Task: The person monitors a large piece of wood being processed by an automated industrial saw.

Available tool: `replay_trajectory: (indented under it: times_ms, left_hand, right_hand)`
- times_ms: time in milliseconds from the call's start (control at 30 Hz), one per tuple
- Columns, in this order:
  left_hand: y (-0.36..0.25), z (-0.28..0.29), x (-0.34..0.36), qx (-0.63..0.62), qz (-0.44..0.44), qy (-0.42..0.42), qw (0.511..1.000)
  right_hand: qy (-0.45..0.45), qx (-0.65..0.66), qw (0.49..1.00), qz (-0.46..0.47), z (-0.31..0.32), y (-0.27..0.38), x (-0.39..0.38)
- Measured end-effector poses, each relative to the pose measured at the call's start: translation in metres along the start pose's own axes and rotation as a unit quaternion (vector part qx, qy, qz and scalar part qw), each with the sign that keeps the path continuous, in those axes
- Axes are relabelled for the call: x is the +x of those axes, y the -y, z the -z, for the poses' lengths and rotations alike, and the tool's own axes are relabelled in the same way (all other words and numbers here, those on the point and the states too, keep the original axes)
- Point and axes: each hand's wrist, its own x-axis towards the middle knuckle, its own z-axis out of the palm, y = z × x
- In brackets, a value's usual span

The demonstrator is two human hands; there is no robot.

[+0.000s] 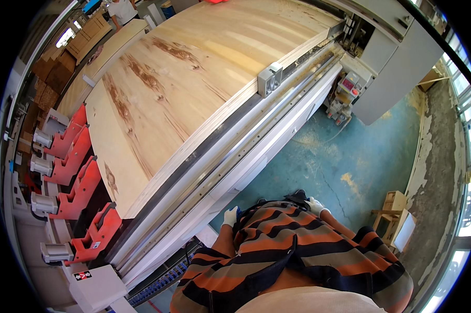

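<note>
My left hand (230, 217) wears a white glove and hangs low beside my striped shirt (292, 235), next to the machine's long side rail. A small bit of blue shows at its inner edge; whether it is part of the glove or a separate thing I cannot make out. My right hand (315, 207), also in a white glove, is down on the other side of the shirt, above the blue-green floor. The fingers of both hands are too small and partly turned away to read. Closest to the left hand is the machine bed with a stack of plywood sheets (178, 88) on it.
Red clamp arms (97, 235) line the stack's left end. A grey metal block (270, 79) stands against its near edge, above the long rail (214, 182). A grey cabinet (397, 62) is at the back right. A wooden stool (392, 214) stands by the worn wall.
</note>
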Motion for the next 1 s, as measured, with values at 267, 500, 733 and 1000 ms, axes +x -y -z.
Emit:
replay_trajectory:
  times_ms: [267, 500, 733, 1000]
  left_hand:
    - [0.005, 0.007, 0.008, 0.074, -0.038, 0.036, 0.996]
    - [0.01, 0.005, 0.013, -0.028, 0.002, 0.011, 1.0]
    - [-0.015, -0.002, -0.012, 0.284, -0.166, 0.007, 0.944]
    - [0.005, 0.005, 0.011, 0.034, 0.006, -0.006, 0.999]
  right_hand:
    - [0.008, -0.004, 0.999, -0.034, 0.007, 0.012, -0.002]
    - [0.02, 0.006, 0.999, -0.038, -0.001, 0.006, 0.002]
    - [0.018, -0.006, 1.0, -0.017, 0.0, 0.004, 0.004]
    - [0.013, 0.006, 1.0, 0.003, 0.006, 0.008, 0.003]
